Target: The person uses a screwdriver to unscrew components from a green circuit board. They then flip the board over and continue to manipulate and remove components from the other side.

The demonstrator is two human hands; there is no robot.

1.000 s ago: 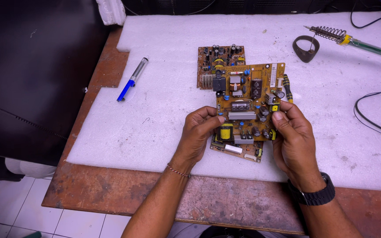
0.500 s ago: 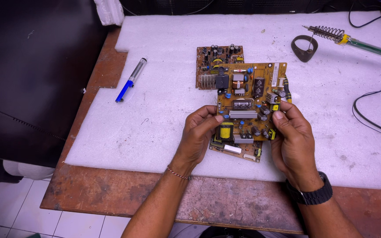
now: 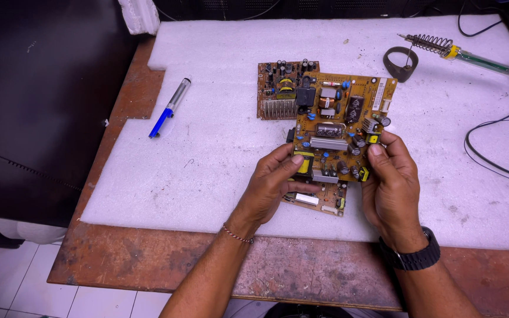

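Big board: a yellow-brown circuit board [image 3: 340, 126] full of little parts was held up just above the white foam mat [image 3: 219, 165], in the middle of the table.
Left hand: the left hand [image 3: 269, 185] was closed on the board's lower left edge, thumb on top near a yellow part, fingers curled under.
Right hand: the right hand [image 3: 391, 185] was closed on the board's lower right edge, thumb pressed on the top side, fingers behind it.
Board and grip: the board sat between the two hands, and most of it stuck out above them, away from the person.
Second board: a smaller brown board [image 3: 284, 91] lay flat on the mat, just behind the held one, and the held one covered its right side.
Third board: a bit of another board [image 3: 319, 200] peeked out under the held one, between the two hands. I could not tell if the hands touched it.
Pen: a blue and silver pen [image 3: 169, 109] lay on the mat, well off to the left.
Soldering iron: a soldering iron [image 3: 472, 56] rested in its coil holder [image 3: 422, 42] at the far right, next to a dark ring [image 3: 400, 63].
Wires: black wires [image 3: 496, 147] looped on the right side of the mat.
Wrists: a black watch [image 3: 410, 256] was on the right wrist and a thin bracelet [image 3: 237, 234] on the left.
Table: the rusty brown table [image 3: 301, 271] showed at the near edge of the mat.
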